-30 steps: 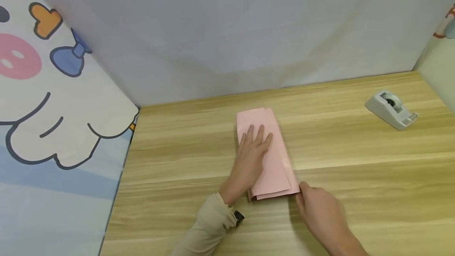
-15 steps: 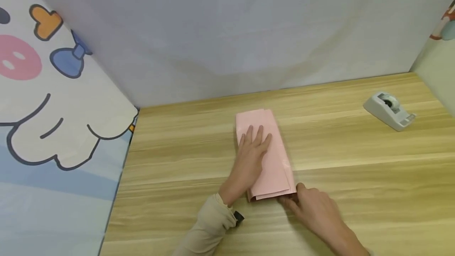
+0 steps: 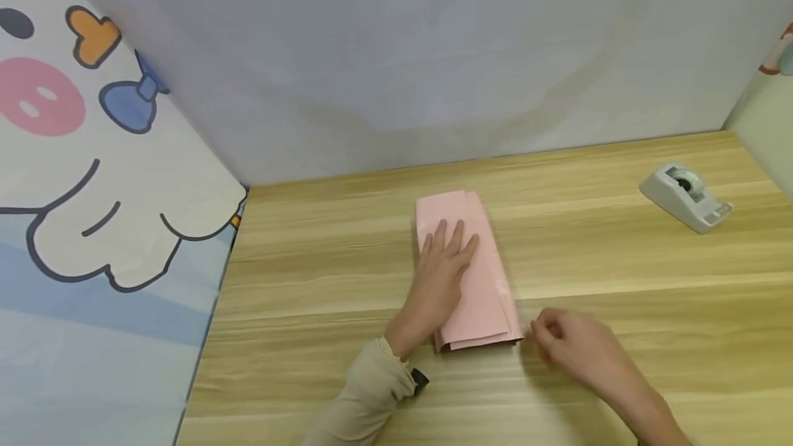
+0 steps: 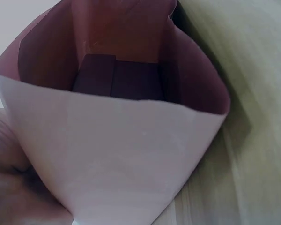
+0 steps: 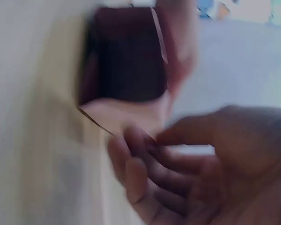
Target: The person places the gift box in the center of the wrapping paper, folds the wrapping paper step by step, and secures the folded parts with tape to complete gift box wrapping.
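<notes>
A pink paper wrapping [image 3: 477,294] lies on the wooden table as a long flat-topped sleeve. Its near end gapes in the left wrist view, where the paper [image 4: 112,150] has a dark red inner side. Deep inside sits a dark, box-like form [image 4: 131,78] with a seam. My left hand [image 3: 436,288] rests flat on top, fingers spread. Beside the sleeve's near right corner is my right hand [image 3: 573,343], fingers curled and thumb meeting the forefinger [image 5: 138,140]. From the head a small gap separates it from the corner. Blur hides any small thing in its fingertips.
A white tape dispenser [image 3: 684,197] stands at the table's right side. A pale wall sheet [image 3: 434,54] rises along the back edge, and a cartoon-printed panel [image 3: 142,226] borders the left.
My right hand was at the sleeve's near right corner, then its fingers reached under the near edge; now it has drawn off to the right. My left hand has stayed in place.
</notes>
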The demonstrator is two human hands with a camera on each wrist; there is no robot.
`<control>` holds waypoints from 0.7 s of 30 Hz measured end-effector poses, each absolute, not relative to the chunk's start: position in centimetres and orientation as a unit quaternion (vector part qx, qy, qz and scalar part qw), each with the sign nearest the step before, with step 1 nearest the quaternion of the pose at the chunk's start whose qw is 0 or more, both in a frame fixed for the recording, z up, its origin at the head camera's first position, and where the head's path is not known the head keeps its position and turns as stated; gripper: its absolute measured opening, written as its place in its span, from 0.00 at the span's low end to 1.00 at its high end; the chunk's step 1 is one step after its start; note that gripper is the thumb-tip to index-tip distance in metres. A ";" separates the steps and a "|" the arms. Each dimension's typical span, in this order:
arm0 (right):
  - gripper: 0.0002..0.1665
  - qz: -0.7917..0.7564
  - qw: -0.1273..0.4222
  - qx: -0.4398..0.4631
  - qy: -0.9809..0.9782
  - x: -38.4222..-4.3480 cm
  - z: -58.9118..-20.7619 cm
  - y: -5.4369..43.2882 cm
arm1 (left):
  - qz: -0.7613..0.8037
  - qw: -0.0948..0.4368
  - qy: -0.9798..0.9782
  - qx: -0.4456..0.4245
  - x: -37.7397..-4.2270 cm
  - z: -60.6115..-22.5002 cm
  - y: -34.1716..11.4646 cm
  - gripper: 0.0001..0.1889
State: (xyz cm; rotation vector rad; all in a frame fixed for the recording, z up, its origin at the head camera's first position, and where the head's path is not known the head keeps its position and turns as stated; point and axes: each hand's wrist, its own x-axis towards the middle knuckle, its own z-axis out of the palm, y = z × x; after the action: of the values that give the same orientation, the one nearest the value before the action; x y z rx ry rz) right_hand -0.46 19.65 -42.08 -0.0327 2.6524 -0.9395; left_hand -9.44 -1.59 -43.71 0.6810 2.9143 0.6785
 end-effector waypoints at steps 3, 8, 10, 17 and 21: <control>0.18 -0.424 0.131 -0.014 0.896 -3.0 -42.1 20.1 | 0.211 0.031 0.951 0.224 -9.4 -43.8 -1.6 0.26; 0.30 -0.514 0.108 -0.019 0.851 -6.4 -44.3 19.2 | 0.204 0.022 0.954 0.218 -9.1 -44.2 -1.8 0.25; 0.31 -0.513 0.106 -0.016 0.852 -7.0 -44.7 18.8 | 0.219 0.021 0.952 0.214 -9.0 -44.4 -1.9 0.24; 0.34 -0.550 0.145 0.024 0.822 -8.1 -44.3 17.9 | 0.291 0.006 0.927 0.235 -9.6 -45.0 -2.2 0.22; 0.36 -0.567 0.166 0.040 0.806 -8.8 -44.0 17.6 | 0.299 -0.003 0.918 0.261 -10.2 -45.4 -2.5 0.21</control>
State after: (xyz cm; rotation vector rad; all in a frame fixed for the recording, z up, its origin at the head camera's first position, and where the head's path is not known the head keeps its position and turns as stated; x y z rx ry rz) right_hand -8.80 17.63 -44.03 0.1136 2.2949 -1.6136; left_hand -10.22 -2.52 -45.37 0.8224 2.8892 0.9426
